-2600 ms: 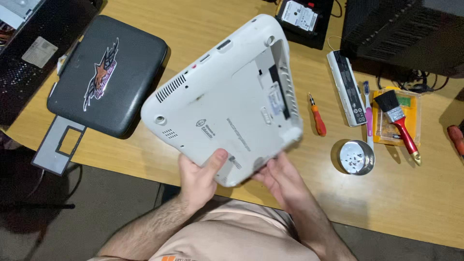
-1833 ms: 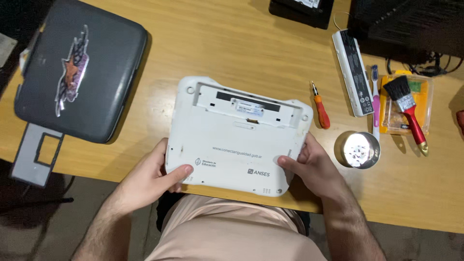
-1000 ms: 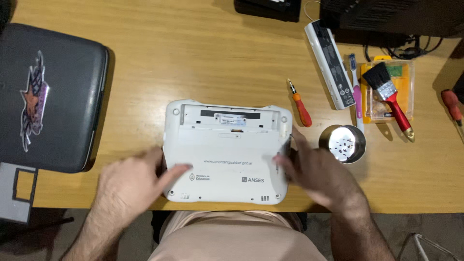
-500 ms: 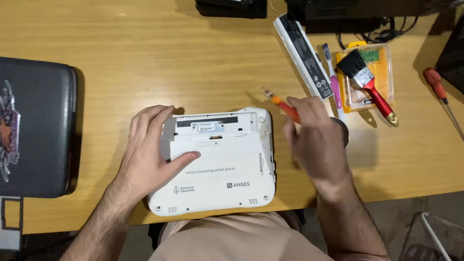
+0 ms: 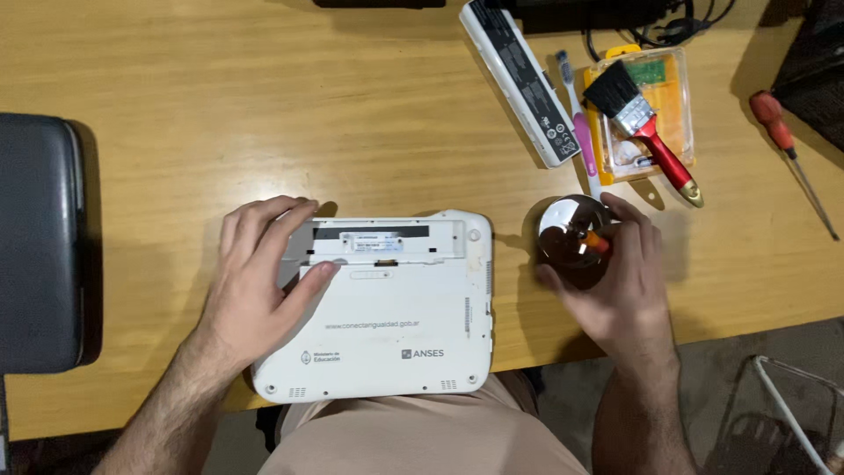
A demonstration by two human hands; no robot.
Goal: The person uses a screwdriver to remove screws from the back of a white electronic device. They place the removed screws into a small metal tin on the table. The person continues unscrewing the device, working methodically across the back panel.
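Left hand spread flat, fingers wide and gripping nothing, palm pressing on the upturned underside of a small white laptop — thumb angled across its top left part, just under the open battery bay. Laptop flat on the wooden desk, near edge overhanging toward the lap.

Right hand curled around a small round metal tin, fingers narrow, closed on the tin's right side, thumb at its near rim. Something orange — probably a screwdriver handle — tucked between fingers and tin; not clear enough to tell more. Tin just beside the laptop's right edge, not touching.

Farther out: long white battery pack lying diagonally, pink-and-white toothbrush beside it, red-handled paintbrush across an orange parts box, red screwdriver well apart at right. Dark grey laptop at the left edge.
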